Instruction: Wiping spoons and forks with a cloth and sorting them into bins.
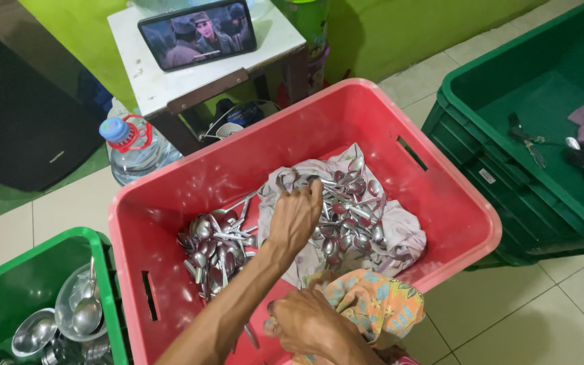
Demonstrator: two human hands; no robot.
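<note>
Pale tiled floor (569, 318), lime-green wall along the top of the frame. What I log, nearest first:

- Right hand (309, 324), bottom centre: fingers pressed together, gripping a patterned orange-and-teal cloth (373, 301) at the near rim of the red crate (434, 176).
- Left hand (295, 216), centre: reached into the crate, fingers curled and pinching a spoon at the near edge of the pile; how many it holds I cannot tell.
- Spoons on pale cloth (349, 216), centre right of the crate: steel, heaped on a lilac-white rag.
- Second spoon heap (214, 247), centre left of the crate, lying on the bare red bottom beside the rag.
- Green crate (8, 284), lower left: steel ladles and bowls inside.
- Dark green crate (508, 101), upper right: a few utensils and a mauve rag.
- Water bottle (133, 145), upper left, standing on the floor.
- Small white table (170, 84), top centre, carrying a phone (197, 32) propped up with its screen lit.
</note>
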